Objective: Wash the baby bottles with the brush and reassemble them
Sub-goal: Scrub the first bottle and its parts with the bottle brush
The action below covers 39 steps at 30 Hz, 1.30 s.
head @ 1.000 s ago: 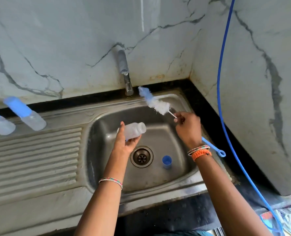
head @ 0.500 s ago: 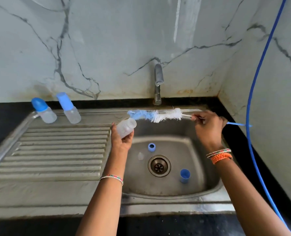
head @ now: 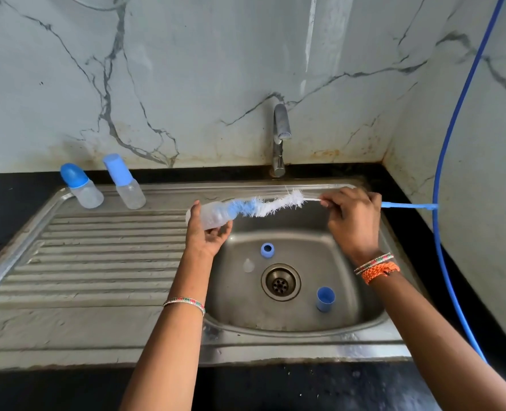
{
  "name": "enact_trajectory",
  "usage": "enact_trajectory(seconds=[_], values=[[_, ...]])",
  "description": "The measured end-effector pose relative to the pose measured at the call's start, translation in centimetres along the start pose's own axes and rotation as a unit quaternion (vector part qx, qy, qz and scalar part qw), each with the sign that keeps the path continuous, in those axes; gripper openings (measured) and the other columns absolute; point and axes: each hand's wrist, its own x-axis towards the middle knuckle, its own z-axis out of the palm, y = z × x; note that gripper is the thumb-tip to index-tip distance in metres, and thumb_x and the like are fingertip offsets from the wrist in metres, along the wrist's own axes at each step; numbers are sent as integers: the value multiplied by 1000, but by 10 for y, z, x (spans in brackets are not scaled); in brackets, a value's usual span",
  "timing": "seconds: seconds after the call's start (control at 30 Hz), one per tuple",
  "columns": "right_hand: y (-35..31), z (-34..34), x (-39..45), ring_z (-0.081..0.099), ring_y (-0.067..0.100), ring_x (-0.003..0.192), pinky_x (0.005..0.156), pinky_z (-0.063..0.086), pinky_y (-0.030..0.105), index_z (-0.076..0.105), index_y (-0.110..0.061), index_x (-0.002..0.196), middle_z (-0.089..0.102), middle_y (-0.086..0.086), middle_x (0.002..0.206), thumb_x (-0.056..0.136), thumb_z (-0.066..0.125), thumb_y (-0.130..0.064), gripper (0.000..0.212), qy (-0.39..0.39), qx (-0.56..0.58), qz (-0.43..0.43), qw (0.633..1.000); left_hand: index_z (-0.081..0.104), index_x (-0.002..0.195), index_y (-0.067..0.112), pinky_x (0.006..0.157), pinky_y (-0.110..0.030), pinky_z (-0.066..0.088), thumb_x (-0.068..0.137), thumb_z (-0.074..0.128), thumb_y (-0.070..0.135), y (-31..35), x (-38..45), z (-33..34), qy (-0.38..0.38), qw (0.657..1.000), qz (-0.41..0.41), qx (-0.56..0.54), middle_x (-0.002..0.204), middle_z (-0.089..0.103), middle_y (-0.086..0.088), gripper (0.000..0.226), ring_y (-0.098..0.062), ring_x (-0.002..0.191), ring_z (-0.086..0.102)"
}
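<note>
Brush tip at the bottle mouth: feed it in straight

Left hand [head: 205, 237] holds the open bottle [head: 208, 217] on its side over the left edge of the sink [head: 290, 342], fingers curled round the body, mouth facing right. Right hand [head: 353, 220] pinches the wire stem of the brush [head: 263, 204], whose blue tip sits at the mouth, just entering as far as I can tell; the white bristles are outside.

To do this well, I would line stem and bottle on one axis, since the bristle section looks bent and may buckle if pushed at an angle. Pinching close to the bristles helps steer. Push to the base, twist, and draw back several times, gripping the bottle firmly so it does not slip.

Ring [head: 267, 250], teat [head: 248, 265] and cap [head: 325, 298] lie in the basin near the drain [head: 280, 282], waiting for washing. No water runs from the tap [head: 280, 134].

Two capped bottles [head: 109, 185] stand at the back of the drainboard.
</note>
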Motion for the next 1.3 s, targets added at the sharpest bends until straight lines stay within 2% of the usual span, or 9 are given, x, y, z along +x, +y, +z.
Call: enact_trajectory(seconds=[0.13,0.27,0.43,0.5,0.63,0.7,0.87,1.07,1.3], values=[[-2,2,-9,61,29,71,61,45,32,71,-13,80,66,1,72,71,63,1,19,-5,-5,-66,998,43,119,8,63,-55,56,80,70,38,1,-4,-3,-67,997,-31,-19,114,51,-19,56,-29,97,58],[-10,5,-20,62,26,66,46,35,23,71,-15,78,64,-1,69,67,56,-5,21,-40,-42,-104,993,44,119,8,59,-52,57,84,68,26,-2,-8,5,-79,996,-18,45,113,51,-19,46,-34,102,57],[-19,0,-11,62,26,76,59,43,29,74,-17,83,69,1,79,81,57,-12,18,-231,-34,69,970,43,124,7,63,-49,57,64,83,25,-1,-11,0,-154,986,-31,61,117,54,-20,74,-34,107,58],[-16,-2,-4,55,19,58,51,45,26,72,-10,79,64,5,67,83,53,-5,20,-396,110,225,883,38,132,8,68,-49,56,42,94,26,4,-8,-6,-208,974,-43,80,123,51,-22,108,-37,111,57],[-6,-3,-15,23,2,30,32,15,12,53,-6,75,40,-3,46,88,29,6,30,-606,367,388,589,34,137,9,73,-47,55,37,95,34,7,-6,-14,-237,960,-49,141,127,48,-23,120,-34,111,58],[-4,-1,-18,28,3,32,32,20,13,56,-6,77,43,-1,49,91,30,5,32,-599,367,351,619,35,135,9,69,-45,56,41,94,34,3,-6,-15,-201,970,-45,129,124,51,-22,114,-33,108,60],[-4,-7,-6,63,18,73,71,51,32,62,-17,82,65,2,79,98,40,-46,39,-490,13,115,864,33,135,8,66,-48,57,82,68,30,0,0,-16,-88,992,1,89,127,52,-22,68,-33,108,59],[11,-14,-8,61,22,90,76,43,30,69,-14,92,60,-2,86,95,48,-18,21,-450,20,84,889,33,132,7,64,-49,56,81,71,29,9,6,-17,-35,997,15,66,122,54,-22,67,-33,99,62],[9,-10,-10,59,35,76,73,44,41,73,-6,96,59,11,81,68,68,13,34,-142,-95,-123,978,40,121,6,71,-49,54,82,70,34,5,12,-20,8,997,1,83,110,56,-20,57,-32,93,62]])
